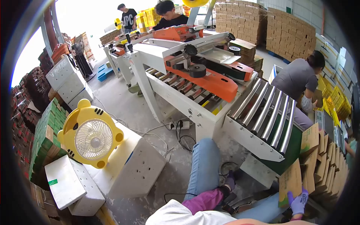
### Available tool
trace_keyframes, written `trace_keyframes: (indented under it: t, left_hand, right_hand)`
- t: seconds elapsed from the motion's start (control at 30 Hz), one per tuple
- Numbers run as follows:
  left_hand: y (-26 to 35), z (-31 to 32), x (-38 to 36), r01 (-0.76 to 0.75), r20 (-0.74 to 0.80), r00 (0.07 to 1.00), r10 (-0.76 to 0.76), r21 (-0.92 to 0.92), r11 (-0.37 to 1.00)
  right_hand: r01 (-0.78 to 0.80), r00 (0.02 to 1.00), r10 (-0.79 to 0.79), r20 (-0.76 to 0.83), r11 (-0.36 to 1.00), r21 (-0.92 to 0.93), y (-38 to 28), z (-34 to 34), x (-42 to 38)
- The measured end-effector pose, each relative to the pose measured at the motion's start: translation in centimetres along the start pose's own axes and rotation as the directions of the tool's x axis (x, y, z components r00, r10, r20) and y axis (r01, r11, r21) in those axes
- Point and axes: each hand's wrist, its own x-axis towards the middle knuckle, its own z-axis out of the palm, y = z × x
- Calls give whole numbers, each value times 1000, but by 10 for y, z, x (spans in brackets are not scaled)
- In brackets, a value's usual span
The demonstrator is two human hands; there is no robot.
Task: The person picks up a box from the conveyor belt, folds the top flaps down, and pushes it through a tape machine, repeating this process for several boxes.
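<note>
My right hand (pixel 299 203), in a purple glove, is at the lower right against the lower edge of a flat brown cardboard piece (pixel 290 182), its fingers spread apart over the front. More folded cardboard pieces (pixel 325 168) stand in a leaning row just right of it. My left hand (pixel 230 180), also in a dark purple glove, hangs low between my knees below the roller conveyor (pixel 262 112). Its fingers are small and dark, and I cannot make out whether they hold anything.
A sealing machine (pixel 202 77) fills the centre. A yellow fan (pixel 93 138) stands on a foam box (pixel 138 168) at left. Cables (pixel 165 140) lie on the floor. A person (pixel 298 80) bends at the right; two people stand behind the machine. Stacked cartons (pixel 240 20) line the back.
</note>
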Motion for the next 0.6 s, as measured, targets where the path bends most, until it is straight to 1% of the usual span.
trace_keyframes:
  t: [0.03,0.07,0.1,0.13,0.17,0.2,0.23,0.27,0.3,0.33,0.37,0.4,0.47,0.5,0.53,0.57,0.6]
  left_hand:
    - [5,3,-12,10,11,1000,-10,4,1000]
    - [22,3,-38,80,-54,995,-84,-68,994]
    - [36,7,-58,144,-117,980,-161,-142,979]
    - [34,9,-56,155,-113,979,-170,-132,979]
    - [33,8,-54,168,-74,981,-181,-156,973]
    - [32,4,-54,187,-55,979,-196,-137,973]
    - [31,0,-53,206,-35,977,-211,-118,972]
    - [35,-4,-53,141,59,989,-132,-187,972]
    - [36,-6,-58,103,156,986,-65,-247,963]
    - [36,-13,-67,-179,254,946,199,-101,979]
    - [43,-14,-75,-368,356,869,343,2,930]
    - [50,-16,-84,-555,445,760,474,63,830]
    - [57,-26,-95,-639,551,692,466,167,751]
    - [56,-46,-80,-383,593,763,255,98,919]
    - [56,-55,-55,-97,591,801,91,-22,995]
    - [58,-59,-33,196,595,800,-74,-144,970]
    - [65,-49,-47,294,547,822,-157,-173,940]
  right_hand:
    - [-77,989,56,134,984,160,-15,-31,-19]
    - [-173,958,89,271,936,306,-29,-57,-36]
    - [26,988,-45,145,991,131,-39,-70,-51]
    - [203,978,-200,51,977,-69,-42,-75,-65]
    - [162,985,-158,69,985,-60,-39,-68,-82]
    - [130,989,-125,76,990,-57,-33,-52,-94]
    - [75,997,-76,-12,995,-70,-26,-29,-109]
    - [-5,995,-3,-99,997,-83,-28,-10,-132]
    - [-59,998,56,-39,995,-82,-43,-8,-142]
    - [-124,992,126,27,989,-82,-58,-14,-139]
    - [-91,996,90,-5,993,-77,-74,-23,-135]
    - [-56,998,53,-38,996,-73,-85,-30,-127]
    - [-32,999,30,-24,997,-75,-87,-34,-122]
    - [-63,998,63,4,995,-71,-85,-33,-133]
    - [0,1000,2,24,997,-77,-72,-32,-126]
    - [-50,999,52,18,996,-69,-66,-31,-126]
    - [6,1000,-7,-13,996,-88,-61,-30,-128]
